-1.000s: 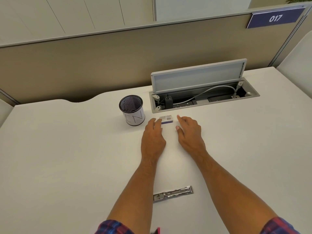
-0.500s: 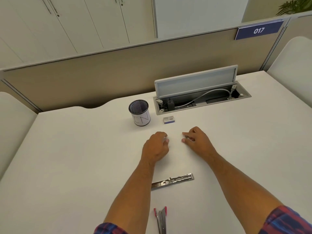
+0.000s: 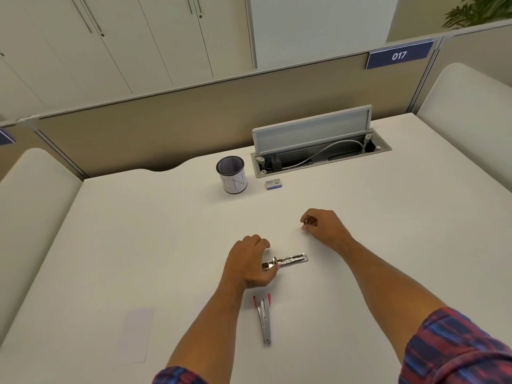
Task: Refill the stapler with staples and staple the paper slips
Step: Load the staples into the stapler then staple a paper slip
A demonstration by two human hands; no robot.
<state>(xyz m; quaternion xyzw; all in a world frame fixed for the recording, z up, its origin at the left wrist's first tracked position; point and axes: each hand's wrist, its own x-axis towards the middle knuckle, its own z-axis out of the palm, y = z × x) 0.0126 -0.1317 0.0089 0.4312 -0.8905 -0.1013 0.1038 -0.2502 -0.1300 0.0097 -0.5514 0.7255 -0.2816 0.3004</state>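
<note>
On the white worktop (image 3: 138,231), the left hand (image 3: 249,261) grips the metal stapler part (image 3: 291,259); beside it, the right hand (image 3: 324,227) pinches something tiny.

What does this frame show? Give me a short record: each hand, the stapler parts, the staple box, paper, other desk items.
left hand: grips the near end of the metal staple tray
right hand: fingers curled, pinching something small, too small to tell
stapler body: red and metal, lying on the desk, untouched
staple box: beside the mesh cup
paper slip: flat, near left
cable hatch: lid raised
</note>
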